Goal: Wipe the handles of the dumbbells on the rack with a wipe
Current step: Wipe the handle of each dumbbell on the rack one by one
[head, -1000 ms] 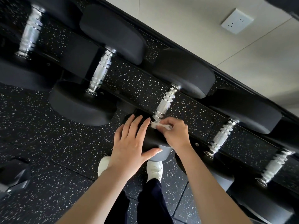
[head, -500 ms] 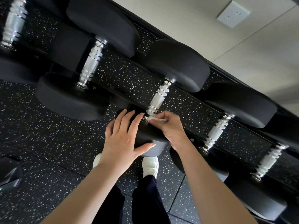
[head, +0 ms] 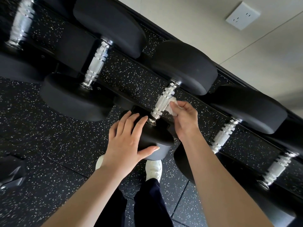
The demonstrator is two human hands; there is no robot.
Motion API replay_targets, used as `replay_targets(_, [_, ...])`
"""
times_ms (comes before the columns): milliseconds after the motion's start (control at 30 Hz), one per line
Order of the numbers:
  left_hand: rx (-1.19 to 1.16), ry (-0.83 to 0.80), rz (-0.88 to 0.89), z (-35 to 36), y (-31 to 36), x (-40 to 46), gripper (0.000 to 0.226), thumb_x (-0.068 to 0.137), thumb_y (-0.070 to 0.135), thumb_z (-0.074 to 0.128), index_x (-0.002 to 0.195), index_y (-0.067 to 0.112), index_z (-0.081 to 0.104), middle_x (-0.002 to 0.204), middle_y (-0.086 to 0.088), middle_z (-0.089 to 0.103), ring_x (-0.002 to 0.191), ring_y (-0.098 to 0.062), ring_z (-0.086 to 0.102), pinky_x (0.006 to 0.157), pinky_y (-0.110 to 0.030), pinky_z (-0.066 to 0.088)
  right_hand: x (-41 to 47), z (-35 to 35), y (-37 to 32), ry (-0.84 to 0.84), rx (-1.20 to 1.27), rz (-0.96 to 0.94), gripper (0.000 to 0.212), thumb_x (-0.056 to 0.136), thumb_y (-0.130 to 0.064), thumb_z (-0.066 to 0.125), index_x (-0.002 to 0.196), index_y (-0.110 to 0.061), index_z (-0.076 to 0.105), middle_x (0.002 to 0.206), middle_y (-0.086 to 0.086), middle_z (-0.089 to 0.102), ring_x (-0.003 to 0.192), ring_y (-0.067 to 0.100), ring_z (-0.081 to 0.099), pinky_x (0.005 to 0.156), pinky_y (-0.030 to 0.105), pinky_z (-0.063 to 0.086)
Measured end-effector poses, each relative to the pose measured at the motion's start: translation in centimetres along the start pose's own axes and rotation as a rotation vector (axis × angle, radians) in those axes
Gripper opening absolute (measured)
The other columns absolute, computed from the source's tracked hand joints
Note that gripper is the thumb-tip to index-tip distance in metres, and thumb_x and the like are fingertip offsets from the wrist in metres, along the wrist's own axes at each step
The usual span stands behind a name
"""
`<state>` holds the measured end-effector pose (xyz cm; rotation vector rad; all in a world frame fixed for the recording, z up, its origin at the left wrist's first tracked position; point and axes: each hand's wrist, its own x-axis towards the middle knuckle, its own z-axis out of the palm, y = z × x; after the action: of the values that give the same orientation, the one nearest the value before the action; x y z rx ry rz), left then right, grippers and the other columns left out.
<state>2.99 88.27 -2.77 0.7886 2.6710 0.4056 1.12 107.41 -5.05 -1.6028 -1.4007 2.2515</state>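
Our right hand (head: pixel 183 117), pinching the wipe (head: pixel 172 106), has moved from the handle's (head: pixel 162 102) near end to its middle. Our left hand (head: pixel 126 141) stays flat, fingers extended, on the near weight head (head: pixel 155 140); the far half remains unwiped.

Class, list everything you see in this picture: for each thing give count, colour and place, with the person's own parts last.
dumbbells: five handles visible, black heads, silver handles, on the rack.
rack: one, black, crossing diagonally.
wipe: one, white, against the middle handle.
socket: one, white, wall upper right.
floor: black, white-speckled.
shoes: two, white, below the rack.
left hand: resting on the near dumbbell head.
right hand: pinching the wipe.
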Motion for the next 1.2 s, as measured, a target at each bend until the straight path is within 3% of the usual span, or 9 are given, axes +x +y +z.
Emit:
replay_targets(67, [0.0,-0.001,-0.001,0.0,0.0,0.0,0.08,0.081,0.07,0.039,0.137,0.015,0.048,0.137,-0.006,0.05,0.138,-0.026,0.037,0.104,-0.044,0.033,0.5,0.4,-0.8,0.009,0.065,-0.04,0.018,0.08,0.004,0.066,0.077,-0.01,0.056,0.087,0.007,0.066,0.083,0.016,0.064,0.09,0.028,0.05])
replay_targets(200, [-0.009,-0.001,-0.004,0.0,0.0,0.1,0.079,0.08,0.07,0.038,0.136,0.015,0.049,0.136,-0.007,0.05,0.137,-0.027,0.038,0.103,-0.045,0.034,1.5,1.4,-2.2,-0.006,0.227,-0.091,0.015,0.084,0.007,0.061,0.081,-0.007,0.057,0.08,0.004,0.065,0.067,0.008,0.065,0.079,0.023,0.053])
replay_targets(400, [-0.014,0.023,0.005,0.1,0.0,0.0,0.077,0.08,0.069,0.04,0.136,0.016,0.048,0.136,-0.006,0.05,0.136,-0.027,0.038,0.105,-0.043,0.028,1.6,1.5,-1.6,-0.129,0.392,0.011,0.021,0.088,0.003,0.055,0.079,-0.015,0.049,0.071,-0.002,0.059,0.067,0.009,0.055,0.079,0.026,0.05])
replay_targets(467, [-0.022,0.035,0.007,0.2,0.0,0.0,0.077,0.08,0.069,0.041,0.135,0.016,0.049,0.135,-0.006,0.05,0.136,-0.028,0.039,0.104,-0.042,0.027,1.9,1.4,-1.6,-0.174,0.39,0.007,0.022,0.089,0.005,0.052,0.079,-0.014,0.047,0.074,0.0,0.053,0.066,0.008,0.052,0.07,0.022,0.05])
replay_targets(567, [-0.031,0.054,0.004,0.2,0.1,0.1,0.076,0.08,0.068,0.041,0.134,0.016,0.05,0.135,-0.006,0.051,0.136,-0.027,0.039,0.104,-0.042,0.027,2.3,1.0,-1.3,-0.186,0.294,-0.024,0.025,0.09,0.011,0.046,0.078,-0.012,0.046,0.076,0.003,0.051,0.065,0.01,0.052,0.061,0.018,0.05])
replay_targets(733, [-0.035,0.057,-0.006,0.2,0.1,0.1,0.077,0.079,0.069,0.041,0.134,0.016,0.049,0.135,-0.006,0.051,0.135,-0.027,0.04,0.103,-0.042,0.027,1.8,0.0,0.5,-0.25,0.013,-0.019,0.025,0.089,0.014,0.042,0.083,-0.01,0.048,0.084,0.007,0.06,0.077,0.015,0.06,0.07,0.025,0.052])
replay_targets(900, [-0.039,0.051,-0.005,0.2,0.1,0.0,0.077,0.078,0.069,0.041,0.134,0.018,0.047,0.134,-0.006,0.051,0.135,-0.027,0.039,0.104,-0.041,0.025,0.3,-1.0,1.8,-0.334,-0.15,0.085,0.023,0.088,0.014,0.045,0.081,-0.008,0.046,0.064,0.005,0.055,0.06,0.015,0.058,0.069,0.03,0.052])
replay_targets(1100, [-0.045,0.053,-0.006,0.1,0.1,0.1,0.077,0.077,0.069,0.042,0.136,0.02,0.044,0.132,-0.006,0.052,0.134,-0.027,0.04,0.103,-0.041,0.025,-0.9,-1.3,2.1,-0.333,-0.526,0.026,0.022,0.083,0.012,0.056,0.079,-0.009,0.051,0.077,0.015,0.061,0.075,0.026,0.06,0.077,0.041,0.047])
replay_targets(1200, [-0.047,0.048,-0.003,0.2,-0.1,0.0,0.077,0.077,0.069,0.043,0.135,0.019,0.049,0.133,-0.005,0.052,0.134,-0.027,0.04,0.103,-0.042,0.027,-1.3,-1.3,1.9,-0.324,-0.599,-0.048,0.024,0.082,0.013,0.059,0.075,-0.009,0.052,0.076,0.016,0.064,0.082,0.029,0.061,0.081,0.041,0.044])
